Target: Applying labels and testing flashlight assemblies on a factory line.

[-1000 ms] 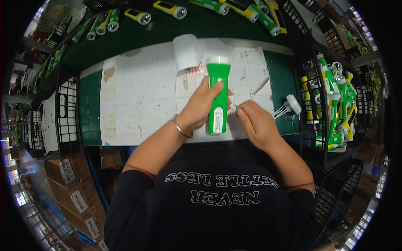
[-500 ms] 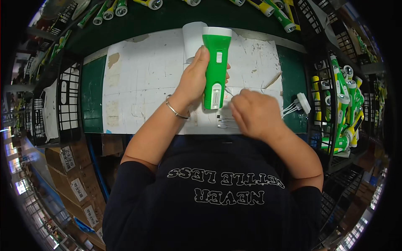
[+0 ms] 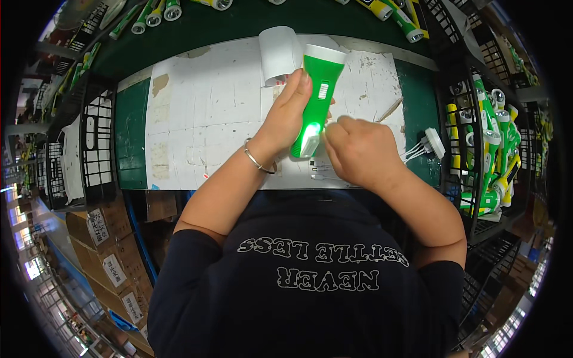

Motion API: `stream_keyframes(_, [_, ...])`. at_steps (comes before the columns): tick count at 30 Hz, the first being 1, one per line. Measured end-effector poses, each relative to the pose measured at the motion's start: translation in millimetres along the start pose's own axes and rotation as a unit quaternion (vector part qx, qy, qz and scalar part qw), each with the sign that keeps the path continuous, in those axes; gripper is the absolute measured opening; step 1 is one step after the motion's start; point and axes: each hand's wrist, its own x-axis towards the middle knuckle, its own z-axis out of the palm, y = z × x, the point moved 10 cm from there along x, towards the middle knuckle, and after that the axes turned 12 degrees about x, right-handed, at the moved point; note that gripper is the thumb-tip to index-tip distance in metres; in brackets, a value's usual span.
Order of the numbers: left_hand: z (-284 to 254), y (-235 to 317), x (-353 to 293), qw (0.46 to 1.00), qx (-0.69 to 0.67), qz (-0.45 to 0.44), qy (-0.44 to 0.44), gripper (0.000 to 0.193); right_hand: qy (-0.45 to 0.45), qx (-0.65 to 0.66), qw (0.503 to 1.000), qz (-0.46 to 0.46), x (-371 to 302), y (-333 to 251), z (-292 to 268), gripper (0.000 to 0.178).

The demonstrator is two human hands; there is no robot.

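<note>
My left hand (image 3: 285, 116) is wrapped round a green flashlight (image 3: 323, 74), its wide white head pointing away from me and leaning slightly right. A white slide switch (image 3: 323, 90) sits on the body. Lower down, a small side light panel (image 3: 311, 134) glows bright white. My right hand (image 3: 361, 146) is closed in a pinch against the flashlight's right side, near that glowing panel. Its fingers hold a thin pale charging cable, mostly hidden by them. Below, loose white cable plugs (image 3: 316, 173) lie on the paper-covered board beside my right hand.
A round white hub (image 3: 434, 142) with several cables lies to the right. A curled white sheet (image 3: 278, 56) stands behind the flashlight. Black crates flank the table; the right one (image 3: 474, 179) holds green and yellow flashlights (image 3: 490, 140). More flashlights (image 3: 154, 19) line the far edge.
The flashlight has tilted, its head shifting right and slightly nearer me. Its side panel has lit up. My right hand has moved slightly left and up against its side.
</note>
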Motion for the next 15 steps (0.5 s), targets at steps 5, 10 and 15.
stream_keyframes(5, [-14.4, -0.6, -0.6, 0.997, -0.071, 0.002, 0.030, 0.043, -0.047, 0.152, 0.981, -0.110, -30.7, -37.3, 9.9, 0.014])
stream_keyframes(10, [-2.7, -1.0, -6.3, 0.989, -0.146, -0.012, -0.005, 0.040, 0.045, 0.191, 0.980, -0.036, -9.1, -9.5, -2.1, 0.023])
stream_keyframes(15, [1.8, -1.2, -9.5, 0.997, -0.071, -0.039, -0.013, 0.044, 0.085, 0.369, 0.909, 0.175, -5.2, 66.3, 18.6, 0.039])
